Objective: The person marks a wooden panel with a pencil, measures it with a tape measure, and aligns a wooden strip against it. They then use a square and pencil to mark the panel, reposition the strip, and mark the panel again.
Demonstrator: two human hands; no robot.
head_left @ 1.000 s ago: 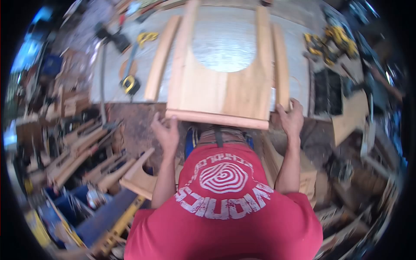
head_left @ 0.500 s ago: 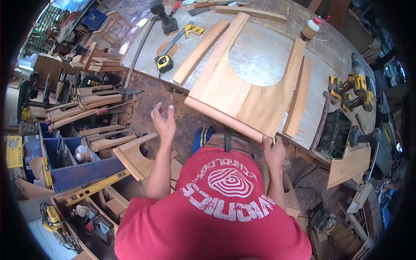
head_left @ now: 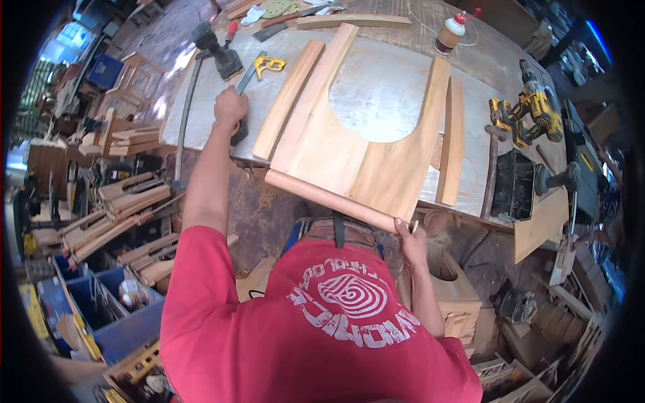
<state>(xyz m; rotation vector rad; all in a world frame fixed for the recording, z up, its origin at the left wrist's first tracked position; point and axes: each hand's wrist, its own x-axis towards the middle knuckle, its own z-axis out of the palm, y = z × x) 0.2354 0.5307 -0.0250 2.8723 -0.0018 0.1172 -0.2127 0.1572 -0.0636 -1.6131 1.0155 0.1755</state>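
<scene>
A pale U-shaped wooden panel (head_left: 342, 151) lies on the bench, a rounded wooden rail (head_left: 329, 200) along its near edge. My right hand (head_left: 412, 243) is closed on that rail's right end, thumb on top; a small light stub (head_left: 415, 226) sticks up beside the thumb. Further out, my left hand (head_left: 230, 107) is curled around the blade of a combination square (head_left: 269, 64) with a yellow head. The tape measure (head_left: 239, 131) is mostly covered by that hand and wrist. Loose wooden strips, left (head_left: 290, 99) and right (head_left: 451, 144), flank the panel.
A cordless tool (head_left: 218, 52) and a chisel (head_left: 270, 31) lie at the back left. The glue bottle (head_left: 450, 33) stands at the back right, yellow drills (head_left: 534, 111) on the right. A black bin (head_left: 514, 185) sits at the bench's right edge; a blue toolbox (head_left: 127, 322) is lower left.
My left hand has gone from open in front of the bench, forward and left onto the combination square. My right hand stays on the rail. The whole view has shifted and turned slightly.
</scene>
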